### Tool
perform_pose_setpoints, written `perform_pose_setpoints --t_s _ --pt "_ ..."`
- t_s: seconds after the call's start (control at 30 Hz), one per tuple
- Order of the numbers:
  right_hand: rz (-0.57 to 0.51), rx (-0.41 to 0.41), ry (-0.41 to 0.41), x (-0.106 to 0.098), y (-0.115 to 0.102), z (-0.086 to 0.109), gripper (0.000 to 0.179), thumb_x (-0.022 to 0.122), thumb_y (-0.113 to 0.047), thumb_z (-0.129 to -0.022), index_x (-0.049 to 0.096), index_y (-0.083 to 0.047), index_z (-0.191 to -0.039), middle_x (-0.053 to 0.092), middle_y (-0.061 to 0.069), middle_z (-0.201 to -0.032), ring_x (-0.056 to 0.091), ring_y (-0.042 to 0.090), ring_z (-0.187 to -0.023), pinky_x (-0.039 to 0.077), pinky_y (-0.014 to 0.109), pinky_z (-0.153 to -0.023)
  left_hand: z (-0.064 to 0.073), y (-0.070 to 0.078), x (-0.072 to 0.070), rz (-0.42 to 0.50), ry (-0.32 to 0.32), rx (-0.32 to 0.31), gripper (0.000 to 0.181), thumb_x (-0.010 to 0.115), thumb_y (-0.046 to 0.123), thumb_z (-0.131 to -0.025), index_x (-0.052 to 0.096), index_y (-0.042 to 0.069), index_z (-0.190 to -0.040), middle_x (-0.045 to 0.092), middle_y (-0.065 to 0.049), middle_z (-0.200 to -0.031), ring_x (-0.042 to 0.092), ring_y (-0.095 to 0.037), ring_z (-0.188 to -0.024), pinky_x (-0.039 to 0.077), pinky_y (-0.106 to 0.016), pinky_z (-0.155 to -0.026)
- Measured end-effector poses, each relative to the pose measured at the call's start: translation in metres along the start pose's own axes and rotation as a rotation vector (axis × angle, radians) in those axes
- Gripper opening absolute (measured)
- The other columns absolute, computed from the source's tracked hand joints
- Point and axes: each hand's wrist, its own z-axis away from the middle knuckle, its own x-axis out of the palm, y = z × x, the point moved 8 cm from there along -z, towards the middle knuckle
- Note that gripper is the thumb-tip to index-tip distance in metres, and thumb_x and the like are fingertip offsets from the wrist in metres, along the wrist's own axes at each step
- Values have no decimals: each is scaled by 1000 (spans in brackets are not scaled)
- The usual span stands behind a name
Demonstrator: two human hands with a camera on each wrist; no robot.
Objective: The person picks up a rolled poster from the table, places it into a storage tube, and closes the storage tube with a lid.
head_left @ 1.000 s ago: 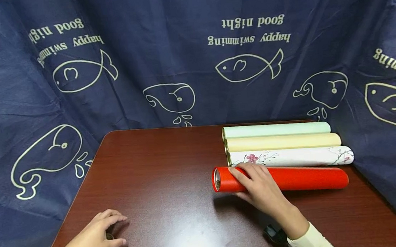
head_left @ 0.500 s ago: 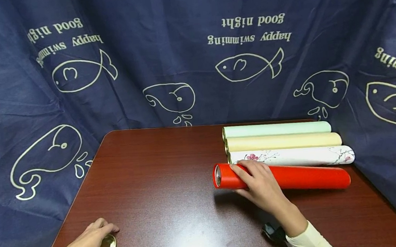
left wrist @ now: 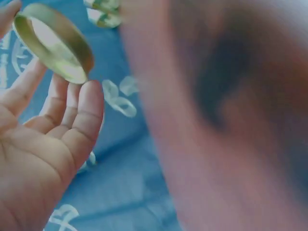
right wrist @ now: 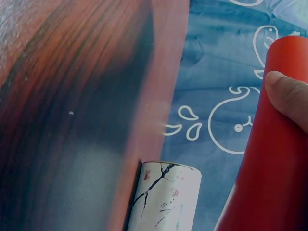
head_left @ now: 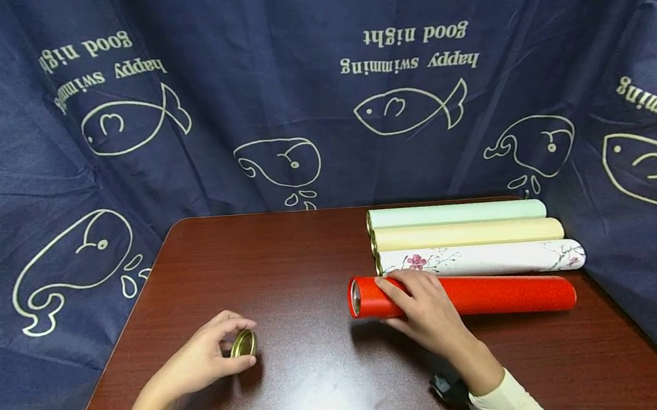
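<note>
A round gold metal lid (head_left: pixel 243 344) is pinched by its rim between the thumb and fingers of my left hand (head_left: pixel 203 357), off the tabletop at left of centre. Its hollow side shows in the left wrist view, where the lid (left wrist: pixel 72 36) sits at the fingertips. My right hand (head_left: pixel 428 314) grips a red cardboard tube (head_left: pixel 512 293) near its left end, which is open and shows a pale inner rim. The tube lies crosswise, its left end slightly raised above its shadow. In the right wrist view a thumb presses on the red tube (right wrist: pixel 274 163).
Behind the red tube lie a white tube with blossom print (head_left: pixel 488 259), a yellow tube (head_left: pixel 468 234) and a mint tube (head_left: pixel 460 213), side by side. Gold caps show at their left ends. A blue curtain (head_left: pixel 270 92) borders the brown table (head_left: pixel 251 265) at the back and sides.
My left hand first reached down to the lid at the table's left, took hold of it, then lifted it and moved right and away from me. The right hand and red tube stayed nearly still.
</note>
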Motion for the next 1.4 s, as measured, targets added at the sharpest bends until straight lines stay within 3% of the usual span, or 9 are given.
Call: perform_pose_setpoints --t_s 0.23,0.43,0.6,0.83,0.97,1.17,1.4 --pt "-11 -39 38 0 -4 1 76 91 -20 -62 61 -12 -132 60 13 -117 58 33 -105 45 52 -89 -67 41 34 214 73 72 48 83 4 -79 64 4 -122 56 -11 -117 62 -23 -94 57 -39 -80" --pt "-9 -41 41 -1 -9 0 78 92 -23 -62 60 -13 -133 60 13 -119 59 33 -106 45 52 -90 -94 62 63 348 159 128 52 83 -3 -76 63 -1 -124 54 -13 -120 60 -25 -105 55 -38 -89" --pt "-7 -53 36 -1 -14 -1 80 94 -23 -60 61 -13 -132 60 13 -120 58 34 -107 45 53 -91 -98 69 80 418 216 180 53 82 -5 -77 61 -5 -126 52 -16 -124 55 -30 -117 52 -43 -94" --pt "-12 -82 58 -1 -19 0 78 93 -25 -60 62 -11 -130 61 15 -118 59 34 -106 45 52 -90 -96 68 90 398 232 126 59 84 5 -79 59 1 -133 51 -12 -130 51 -30 -126 50 -40 -97" --pt "-18 -90 69 0 -20 1 75 92 -25 -61 63 -11 -129 61 14 -118 59 34 -106 46 52 -88 -93 64 91 386 197 97 61 83 9 -81 56 2 -136 51 -11 -133 51 -30 -126 50 -39 -97" --pt "-3 -121 42 4 -22 3 75 91 -29 -63 62 -11 -129 61 14 -119 60 37 -106 46 53 -89 -88 60 94 438 122 99 58 76 1 -85 53 -3 -138 47 -17 -138 52 -34 -126 49 -38 -97" --pt "13 -165 -40 11 -26 6 79 94 -28 -62 60 -10 -131 61 15 -119 59 39 -107 47 53 -91 -88 54 106 458 115 80 59 77 3 -85 53 -4 -138 48 -16 -140 51 -35 -128 50 -37 -94"
